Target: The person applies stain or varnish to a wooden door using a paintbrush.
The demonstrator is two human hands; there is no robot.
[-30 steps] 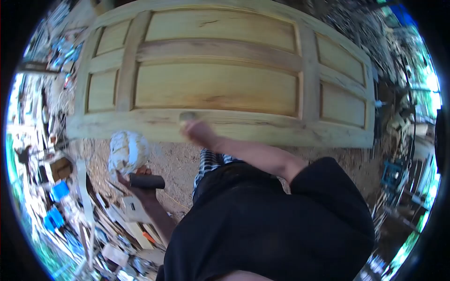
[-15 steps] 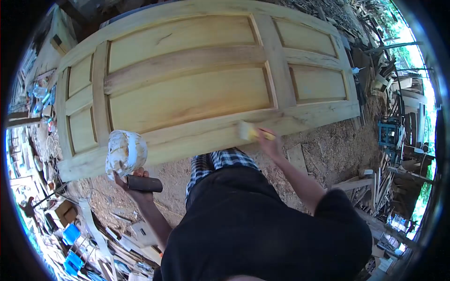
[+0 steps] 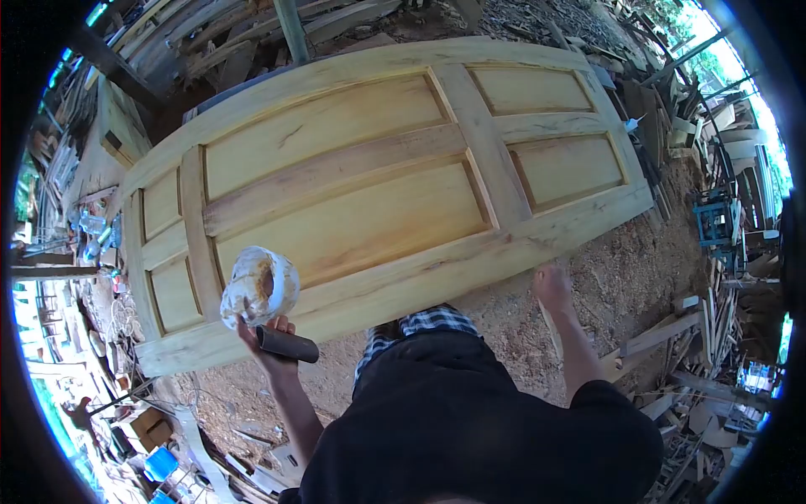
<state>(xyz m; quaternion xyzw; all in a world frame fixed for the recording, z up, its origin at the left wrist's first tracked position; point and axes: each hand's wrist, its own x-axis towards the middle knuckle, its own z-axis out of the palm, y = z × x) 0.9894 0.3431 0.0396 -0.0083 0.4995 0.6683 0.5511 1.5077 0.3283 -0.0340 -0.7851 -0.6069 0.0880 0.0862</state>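
Note:
A pale wooden panel door (image 3: 353, 172) lies flat across the view in front of me. My left hand (image 3: 270, 336) is closed around a white tub (image 3: 259, 287) smeared with brown stains, over the door's near left edge. A dark brown cylinder (image 3: 288, 344), perhaps rolled sandpaper, is also tucked in its fingers. My right hand (image 3: 552, 288) is closed in a fist by the door's near right edge. The paintbrush it held a moment before is hidden from view now.
Dirt ground (image 3: 621, 273) with shavings surrounds the door. Wood scraps (image 3: 714, 336) are piled at right, and boards (image 3: 243, 34) lie behind. A blue metal frame (image 3: 714, 223) stands at right. A cardboard box (image 3: 147, 428) and a blue container (image 3: 161, 464) sit at lower left.
My right hand has moved right, off the door's surface to its near edge, and the brush has gone out of sight. The tub has turned in my left hand. The view has shifted.

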